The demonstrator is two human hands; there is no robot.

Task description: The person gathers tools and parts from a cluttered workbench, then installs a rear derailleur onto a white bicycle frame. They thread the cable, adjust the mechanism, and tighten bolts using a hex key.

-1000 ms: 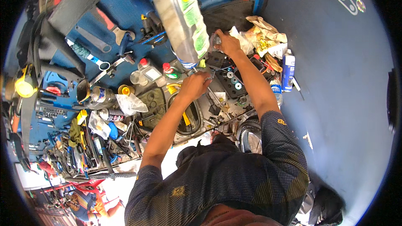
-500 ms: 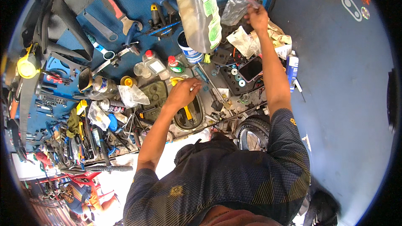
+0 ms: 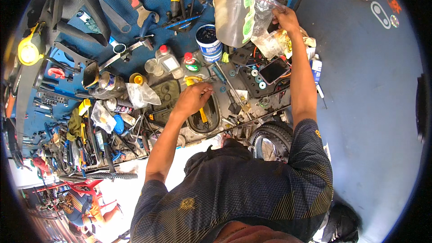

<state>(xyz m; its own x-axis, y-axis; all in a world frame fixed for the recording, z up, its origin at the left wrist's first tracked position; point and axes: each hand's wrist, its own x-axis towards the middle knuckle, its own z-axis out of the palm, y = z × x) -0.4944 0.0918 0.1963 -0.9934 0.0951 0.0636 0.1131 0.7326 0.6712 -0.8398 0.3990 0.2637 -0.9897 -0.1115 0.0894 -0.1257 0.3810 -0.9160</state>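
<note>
My right hand [image 3: 286,19] is stretched far out at the back right of the bench, its fingers closed on the edge of a clear plastic bag [image 3: 263,15]. The bag hangs beside a large clear plastic jug [image 3: 228,13] with green labels. My left hand [image 3: 192,100] hovers over an oval tray [image 3: 217,119], fingers curled together; whatever they pinch is too small to make out. A yellow-handled tool [image 3: 203,114] lies in that tray, partly under the hand. Crumpled packaging [image 3: 268,45] and a dark phone [image 3: 274,70] lie below my right hand.
A blue-and-white tub [image 3: 209,49], a red-capped bottle [image 3: 167,58] and a small green bottle [image 3: 191,62] stand behind the tray. Hand tools crowd the left side. A spray can [image 3: 316,69] stands by the right wall. A wheel [image 3: 271,141] sits below the bench edge.
My view has shifted slightly. My right hand has stayed on the plastic bag, which now hangs partly behind the jug. My left hand remains over the tray.
</note>
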